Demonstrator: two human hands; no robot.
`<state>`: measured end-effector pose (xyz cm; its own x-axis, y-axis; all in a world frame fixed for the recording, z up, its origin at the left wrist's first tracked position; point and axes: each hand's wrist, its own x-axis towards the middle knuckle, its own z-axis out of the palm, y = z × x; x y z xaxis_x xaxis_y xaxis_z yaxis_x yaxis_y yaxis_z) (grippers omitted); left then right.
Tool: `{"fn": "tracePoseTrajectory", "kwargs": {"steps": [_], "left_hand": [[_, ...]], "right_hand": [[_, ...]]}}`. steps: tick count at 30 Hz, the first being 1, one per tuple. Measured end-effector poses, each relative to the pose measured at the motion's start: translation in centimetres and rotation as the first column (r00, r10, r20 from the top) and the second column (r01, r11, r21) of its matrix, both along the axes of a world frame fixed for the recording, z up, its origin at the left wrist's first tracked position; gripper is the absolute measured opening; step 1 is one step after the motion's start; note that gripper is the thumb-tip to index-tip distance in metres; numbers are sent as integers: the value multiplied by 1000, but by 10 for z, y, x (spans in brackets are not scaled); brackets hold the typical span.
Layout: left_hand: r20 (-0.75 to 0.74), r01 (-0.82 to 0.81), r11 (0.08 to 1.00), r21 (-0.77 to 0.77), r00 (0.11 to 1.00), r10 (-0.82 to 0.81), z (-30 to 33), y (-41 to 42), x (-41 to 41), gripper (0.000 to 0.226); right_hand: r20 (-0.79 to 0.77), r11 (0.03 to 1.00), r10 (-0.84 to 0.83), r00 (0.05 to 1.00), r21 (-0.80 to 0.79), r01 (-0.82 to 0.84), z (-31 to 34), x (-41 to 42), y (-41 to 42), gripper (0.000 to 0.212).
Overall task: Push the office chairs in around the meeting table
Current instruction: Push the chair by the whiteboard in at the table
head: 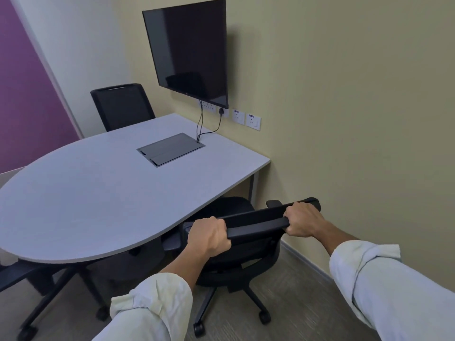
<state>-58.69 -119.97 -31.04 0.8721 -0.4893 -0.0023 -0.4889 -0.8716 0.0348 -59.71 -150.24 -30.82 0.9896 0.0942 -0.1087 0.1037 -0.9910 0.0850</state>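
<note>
Your sleeves: pale rolled cuffs sat at both forearms, nearest the camera.
Your left hand: you had it clenched around the left end of the top rail of the black mesh-backed office chair.
Your right hand: you gripped the same rail tight near its right end.
That chair: its seat sat partly beneath the near edge of the pale grey rounded meeting table, its castors on grey carpet, close to the beige wall.
Left edge: part of another black chair showed just beside the table's curve.
Tabletop: a dark grey cable hatch lay flush, with cords rising.
Far side: a third black chair stood against the table.
Wall: a dark flat screen hung above white sockets.
</note>
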Motion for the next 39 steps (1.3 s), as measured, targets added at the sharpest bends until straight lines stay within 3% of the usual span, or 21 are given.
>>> {"fn": "tracePoseTrajectory", "kwargs": {"steps": [22,39], "left_hand": [[3,-378,926,3,926,378,-7,-117,151,22],[-4,-445,896,-16,896,445,-5,-133,175,23]], "right_hand": [[-30,903,411,911,-123,-412,3,265,-97,19],[3,862,480,877,-190,-471,5,306,-103,26]]}}
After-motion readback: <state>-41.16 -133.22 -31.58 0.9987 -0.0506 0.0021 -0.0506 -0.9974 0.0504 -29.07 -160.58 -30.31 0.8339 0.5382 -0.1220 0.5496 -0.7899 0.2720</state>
